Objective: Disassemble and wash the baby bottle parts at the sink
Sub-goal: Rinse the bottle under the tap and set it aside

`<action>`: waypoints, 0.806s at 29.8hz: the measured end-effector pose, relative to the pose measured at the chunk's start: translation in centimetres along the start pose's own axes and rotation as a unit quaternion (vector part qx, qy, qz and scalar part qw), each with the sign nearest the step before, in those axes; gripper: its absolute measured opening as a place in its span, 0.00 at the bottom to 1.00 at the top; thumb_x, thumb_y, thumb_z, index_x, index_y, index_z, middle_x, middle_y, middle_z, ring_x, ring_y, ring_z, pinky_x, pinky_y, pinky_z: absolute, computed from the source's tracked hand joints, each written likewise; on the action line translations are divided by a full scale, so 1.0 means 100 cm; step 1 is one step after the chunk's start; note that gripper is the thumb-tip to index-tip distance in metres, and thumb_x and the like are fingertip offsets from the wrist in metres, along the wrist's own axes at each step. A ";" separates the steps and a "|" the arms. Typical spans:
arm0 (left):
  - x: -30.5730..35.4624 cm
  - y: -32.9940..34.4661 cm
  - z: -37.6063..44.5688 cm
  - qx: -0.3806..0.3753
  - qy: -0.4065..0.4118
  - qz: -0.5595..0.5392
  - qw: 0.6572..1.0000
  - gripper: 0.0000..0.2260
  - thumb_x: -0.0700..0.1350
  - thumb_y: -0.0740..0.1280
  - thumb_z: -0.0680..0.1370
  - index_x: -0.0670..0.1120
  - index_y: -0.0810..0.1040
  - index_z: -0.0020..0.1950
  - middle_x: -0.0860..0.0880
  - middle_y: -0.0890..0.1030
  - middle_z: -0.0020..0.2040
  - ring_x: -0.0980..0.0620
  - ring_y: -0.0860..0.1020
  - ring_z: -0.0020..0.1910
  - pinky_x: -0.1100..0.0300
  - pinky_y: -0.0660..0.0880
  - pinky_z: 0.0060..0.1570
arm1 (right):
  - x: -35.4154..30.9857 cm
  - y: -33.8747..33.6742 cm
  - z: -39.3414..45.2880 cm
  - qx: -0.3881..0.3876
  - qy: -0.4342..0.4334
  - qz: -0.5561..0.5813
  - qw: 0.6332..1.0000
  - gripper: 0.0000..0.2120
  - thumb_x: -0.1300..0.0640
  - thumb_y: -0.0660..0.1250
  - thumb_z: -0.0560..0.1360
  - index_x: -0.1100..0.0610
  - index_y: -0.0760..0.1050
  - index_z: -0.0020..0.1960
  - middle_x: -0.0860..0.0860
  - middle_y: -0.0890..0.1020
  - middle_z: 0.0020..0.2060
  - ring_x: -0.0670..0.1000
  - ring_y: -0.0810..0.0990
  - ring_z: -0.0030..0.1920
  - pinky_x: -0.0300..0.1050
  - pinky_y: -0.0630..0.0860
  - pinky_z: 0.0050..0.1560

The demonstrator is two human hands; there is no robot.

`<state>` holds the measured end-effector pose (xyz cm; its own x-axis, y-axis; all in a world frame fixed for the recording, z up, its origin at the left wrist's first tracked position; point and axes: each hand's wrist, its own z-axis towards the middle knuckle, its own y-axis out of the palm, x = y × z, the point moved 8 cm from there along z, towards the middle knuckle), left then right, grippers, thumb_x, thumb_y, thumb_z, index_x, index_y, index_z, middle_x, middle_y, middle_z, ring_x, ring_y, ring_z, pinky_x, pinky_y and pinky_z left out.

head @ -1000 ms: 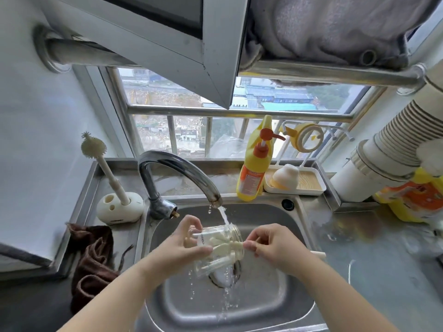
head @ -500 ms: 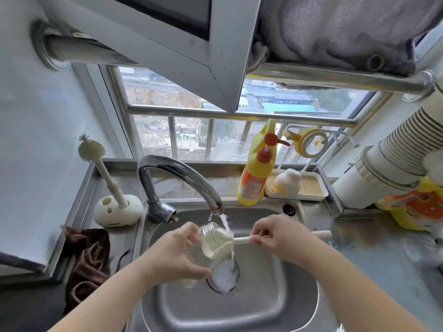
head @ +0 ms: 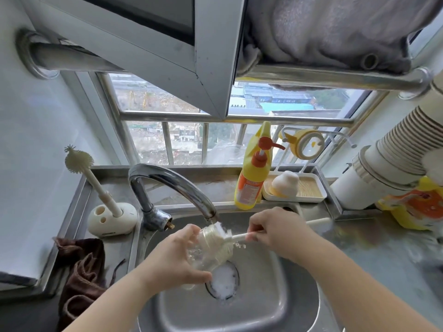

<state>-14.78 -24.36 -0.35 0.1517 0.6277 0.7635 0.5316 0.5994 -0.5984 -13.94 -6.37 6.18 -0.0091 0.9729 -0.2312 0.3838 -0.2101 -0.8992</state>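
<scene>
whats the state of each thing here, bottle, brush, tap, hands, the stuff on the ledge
bottle: clear, tilted, held over the sink, brush head inside
bottle brush: handle gripped, head in the bottle
left hand: grips the bottle
right hand: pinches the brush handle
tap: running
drain: foamy
second brush: upright in its white stand
soap bottle: upright, pump on
brown cloth: crumpled beside the sink
</scene>
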 end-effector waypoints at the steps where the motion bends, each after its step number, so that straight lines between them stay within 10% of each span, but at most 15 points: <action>1: -0.001 0.000 0.000 0.005 0.000 -0.007 1.000 0.33 0.57 0.75 0.57 0.57 0.68 0.59 0.60 0.75 0.52 0.65 0.73 0.53 0.69 0.72 0.51 | 0.007 -0.004 0.000 -0.002 0.011 0.017 1.000 0.08 0.44 0.66 0.74 0.48 0.79 0.46 0.42 0.76 0.38 0.45 0.76 0.42 0.44 0.76 0.45; 8: 0.013 0.002 0.000 0.048 0.058 0.040 0.996 0.38 0.53 0.78 0.59 0.55 0.66 0.66 0.62 0.70 0.55 0.62 0.70 0.57 0.82 0.60 0.52 | 0.001 0.023 -0.006 -0.097 0.017 0.071 0.993 0.09 0.47 0.65 0.76 0.51 0.79 0.45 0.48 0.80 0.40 0.46 0.74 0.35 0.41 0.73 0.39; 13: 0.018 0.010 0.000 0.101 0.074 0.123 0.985 0.39 0.59 0.75 0.58 0.44 0.71 0.64 0.51 0.76 0.54 0.50 0.74 0.56 0.64 0.68 0.56 | -0.009 0.028 -0.002 -0.095 0.006 0.083 0.992 0.14 0.48 0.64 0.77 0.51 0.72 0.34 0.47 0.76 0.31 0.46 0.72 0.31 0.40 0.71 0.34; 19: -0.001 0.017 -0.009 0.045 0.037 0.054 0.997 0.46 0.72 0.55 0.68 0.48 0.42 0.76 0.58 0.50 0.67 0.63 0.48 0.69 0.65 0.48 0.69 | 0.005 0.025 0.002 -0.048 0.046 0.218 0.974 0.11 0.49 0.64 0.77 0.49 0.77 0.37 0.46 0.78 0.30 0.43 0.71 0.28 0.36 0.68 0.32; 24: 0.001 0.011 -0.007 0.034 0.047 0.036 0.998 0.49 0.71 0.66 0.59 0.49 0.59 0.75 0.58 0.59 0.59 0.61 0.65 0.59 0.72 0.64 0.62 | -0.002 0.035 -0.002 -0.089 0.025 0.186 0.978 0.11 0.49 0.65 0.76 0.48 0.74 0.35 0.45 0.77 0.28 0.40 0.69 0.26 0.34 0.66 0.31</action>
<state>-13.60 -23.95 -0.81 0.2673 0.6230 0.7352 0.4588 0.5886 -0.6656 -12.40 -7.32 3.19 0.2055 0.8372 -0.5068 0.5059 -0.5341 -0.6773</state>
